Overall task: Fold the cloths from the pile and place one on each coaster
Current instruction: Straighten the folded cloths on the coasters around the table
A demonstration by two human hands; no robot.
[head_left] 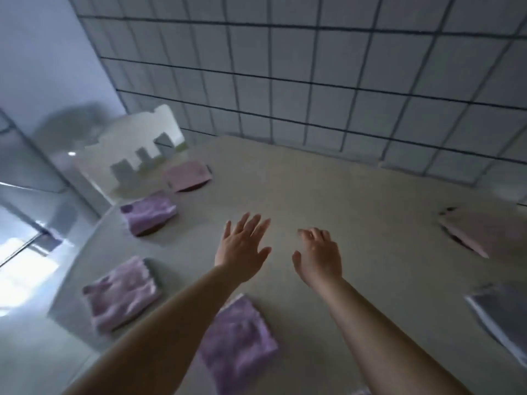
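Observation:
Both my hands hover over the middle of the beige table (328, 195) and hold nothing. My left hand (242, 249) has its fingers spread straight. My right hand (319, 258) has loosely bent fingers. Folded cloths lie around them: a pale pink one (186, 175) at the far left on a dark round coaster, a purple one (148, 212) on another dark coaster, a purple one (121, 292) on a grey square coaster, a purple one (236, 340) near my left forearm, and a pale pink one (482, 232) at the right on a dark coaster. The picture is blurred.
A grey square coaster (502, 315) lies bare at the right edge. A white cut-out board (137, 143) stands at the table's far left corner. A white tiled wall (313, 81) rises behind the table. The table's left edge drops off beside the purple cloths.

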